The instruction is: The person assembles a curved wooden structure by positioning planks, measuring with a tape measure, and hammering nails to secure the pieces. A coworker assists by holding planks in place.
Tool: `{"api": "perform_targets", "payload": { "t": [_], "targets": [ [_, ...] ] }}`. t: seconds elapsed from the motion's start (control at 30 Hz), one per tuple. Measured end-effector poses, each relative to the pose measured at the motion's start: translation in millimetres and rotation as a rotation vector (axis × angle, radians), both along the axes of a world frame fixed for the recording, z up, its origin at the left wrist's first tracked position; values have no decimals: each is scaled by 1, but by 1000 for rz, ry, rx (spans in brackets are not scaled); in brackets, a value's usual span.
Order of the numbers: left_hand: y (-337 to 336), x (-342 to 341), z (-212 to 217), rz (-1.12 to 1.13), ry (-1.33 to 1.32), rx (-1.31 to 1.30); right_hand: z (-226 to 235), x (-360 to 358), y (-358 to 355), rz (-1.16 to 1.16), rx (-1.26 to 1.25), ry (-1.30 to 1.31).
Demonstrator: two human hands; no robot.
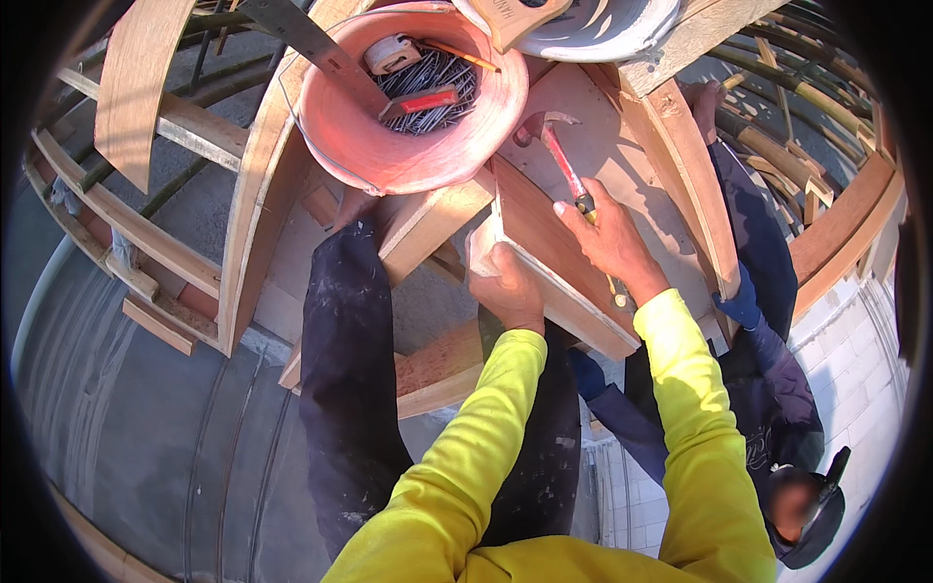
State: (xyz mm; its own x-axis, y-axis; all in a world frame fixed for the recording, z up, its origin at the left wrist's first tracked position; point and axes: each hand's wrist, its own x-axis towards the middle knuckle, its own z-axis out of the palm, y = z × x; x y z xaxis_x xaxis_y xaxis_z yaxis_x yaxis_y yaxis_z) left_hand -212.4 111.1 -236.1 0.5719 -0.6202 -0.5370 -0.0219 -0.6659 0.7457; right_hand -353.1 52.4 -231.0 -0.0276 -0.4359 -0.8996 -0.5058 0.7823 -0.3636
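My right hand (pixel 614 238) is closed round the dark grip of a claw hammer (pixel 558 155) with a red shaft. The hammer head points away from me, above a pale plywood surface. To its left, my left hand (pixel 507 289) grips the near edge of a wooden board (pixel 573 306) that slants between my legs, with some of its fingers hidden. Just beyond the board stands a pinkish bucket (pixel 408 165) of nails (pixel 434 83). In the bucket are a tape measure (pixel 392 54), a pencil (pixel 462 54) and a square with a red handle (pixel 420 101).
A white bucket (pixel 607 39) stands at the top, a handsaw's wooden handle (pixel 520 17) beside it. Curved wooden ribs (pixel 258 185) rise on both sides. At lower right a co-worker (pixel 777 398) in dark clothes is close by, below the framework. Bamboo poles (pixel 807 92) lie beyond.
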Motion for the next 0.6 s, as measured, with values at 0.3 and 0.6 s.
{"api": "perform_targets", "payload": {
  "t": [0.3,0.6],
  "targets": [
    [-92,135,-31,-4,-205,99,64,18,64,-141,-200,119],
    [-142,169,28,29,278,370,63,23,67,-149,-73,195]
  ]
}}
